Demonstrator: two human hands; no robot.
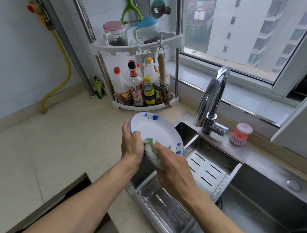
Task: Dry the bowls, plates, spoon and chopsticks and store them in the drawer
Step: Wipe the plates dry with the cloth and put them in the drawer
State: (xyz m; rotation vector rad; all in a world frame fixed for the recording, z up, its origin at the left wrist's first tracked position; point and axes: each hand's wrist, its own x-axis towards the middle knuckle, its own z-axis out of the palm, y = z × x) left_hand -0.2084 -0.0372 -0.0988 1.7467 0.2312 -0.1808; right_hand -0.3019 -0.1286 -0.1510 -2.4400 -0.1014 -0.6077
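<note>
A white plate [155,129] with a blue rim and blue flower prints is held tilted above the left edge of the sink. My left hand [131,143] grips its near left rim, thumb on the inner face. My right hand [172,168] holds a white and green cloth [151,150] against the plate's lower inner face. No bowls, spoon or chopsticks are in view.
A steel drain tray [209,168] sits in the sink [262,217] under the plate. The tap [211,100] rises behind it, a pink dish brush [240,135] to its right. A corner rack of sauce bottles [138,91] stands on the beige counter [45,144]. A dark opening [73,194] shows at the counter's near edge.
</note>
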